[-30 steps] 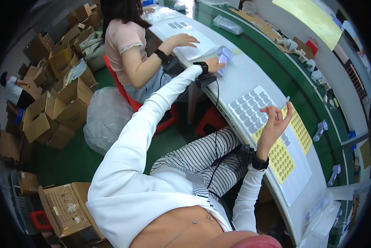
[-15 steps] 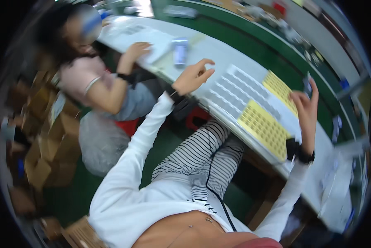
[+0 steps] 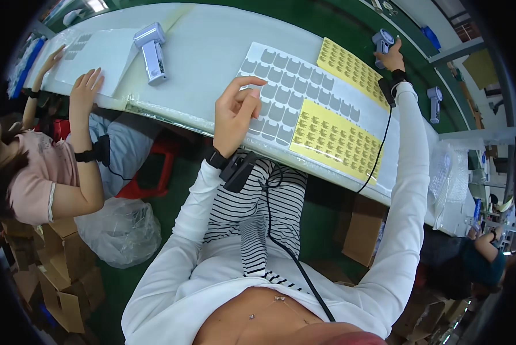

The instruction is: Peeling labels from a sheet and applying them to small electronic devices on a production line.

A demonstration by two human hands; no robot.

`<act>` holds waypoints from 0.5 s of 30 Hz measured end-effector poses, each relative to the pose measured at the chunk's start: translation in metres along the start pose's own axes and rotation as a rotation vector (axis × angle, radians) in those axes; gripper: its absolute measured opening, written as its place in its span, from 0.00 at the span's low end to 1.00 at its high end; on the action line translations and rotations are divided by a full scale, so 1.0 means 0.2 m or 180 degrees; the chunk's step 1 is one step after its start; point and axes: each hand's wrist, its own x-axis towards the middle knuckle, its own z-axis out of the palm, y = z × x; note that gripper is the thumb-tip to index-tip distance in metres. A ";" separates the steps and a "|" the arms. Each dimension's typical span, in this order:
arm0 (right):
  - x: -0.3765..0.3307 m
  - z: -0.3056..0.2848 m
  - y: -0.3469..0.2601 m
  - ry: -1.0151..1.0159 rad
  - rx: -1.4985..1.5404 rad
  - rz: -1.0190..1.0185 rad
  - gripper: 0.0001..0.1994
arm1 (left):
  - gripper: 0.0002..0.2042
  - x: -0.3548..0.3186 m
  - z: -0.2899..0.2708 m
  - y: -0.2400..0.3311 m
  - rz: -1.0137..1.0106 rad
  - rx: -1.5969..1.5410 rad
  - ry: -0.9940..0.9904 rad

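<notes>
From my remote seat, I have the right hand [image 3: 390, 58] reaching beyond the yellow sticker sheets, its fingers at the handle of a lavender handheld device [image 3: 382, 39] with a round head; I cannot tell how firmly they close. My left hand [image 3: 233, 113] is half curled, a narrow gap between thumb and index, over the near-left edge of the grey sticker sheet [image 3: 288, 80]. Left of that hand, a second lavender device [image 3: 152, 56] lies on the white table [image 3: 203, 43].

A factory workshop – green belt [image 3: 334, 20], long white bench [image 3: 203, 52], cardboard boxes [image 3: 68, 287], seated co-worker [image 3: 31, 181].
</notes>
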 end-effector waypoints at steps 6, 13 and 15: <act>-0.18 -0.27 0.02 -0.0326 0.2654 0.0392 0.54 | 0.07 -0.07 0.03 -0.02 0.1040 0.0295 0.0650; -1.15 -0.47 -0.43 -0.1095 0.4549 -0.0516 0.37 | 0.16 -0.14 0.19 0.12 0.0293 -0.0369 -0.0233; -1.41 -0.43 -0.60 -0.1244 0.4705 -0.0148 0.35 | 0.21 -0.15 0.25 0.06 0.0142 -0.0663 -0.0495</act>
